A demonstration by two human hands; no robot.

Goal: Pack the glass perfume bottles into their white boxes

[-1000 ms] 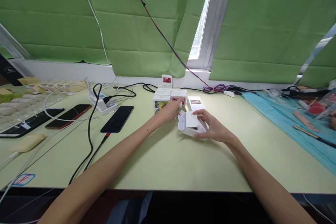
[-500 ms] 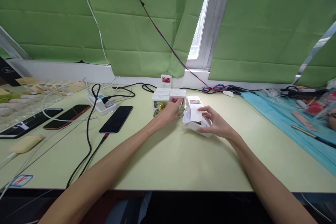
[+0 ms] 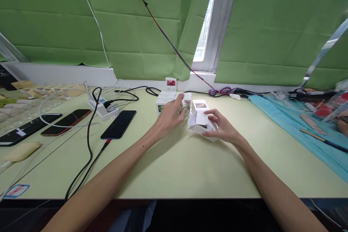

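Observation:
My right hand (image 3: 223,127) grips a small white carton (image 3: 202,119), thumb and fingers on its right side. The carton lies tilted on the table with its flaps open and a small picture on its raised lid. Just left of it, my left hand (image 3: 172,111) has its thumb and fingers closed around a small, shiny, see-through object (image 3: 185,108) whose kind I cannot make out. Behind that hand stand several closed white boxes (image 3: 166,96), partly covered by it. One more box part with a red picture (image 3: 171,83) rises at the back.
A black phone (image 3: 119,124) on a cable lies left of my hands, near a white power strip (image 3: 102,108). Two more phones lie farther left. Blue sheeting (image 3: 288,116) with a thin stick (image 3: 323,140) covers the right side. Cables run along the back wall.
My left hand has drawn back slightly left, its fingers now closed on the shiny object instead of stretched forward. A gold-coloured piece seen beside it is now hidden. My right hand stays on the carton.

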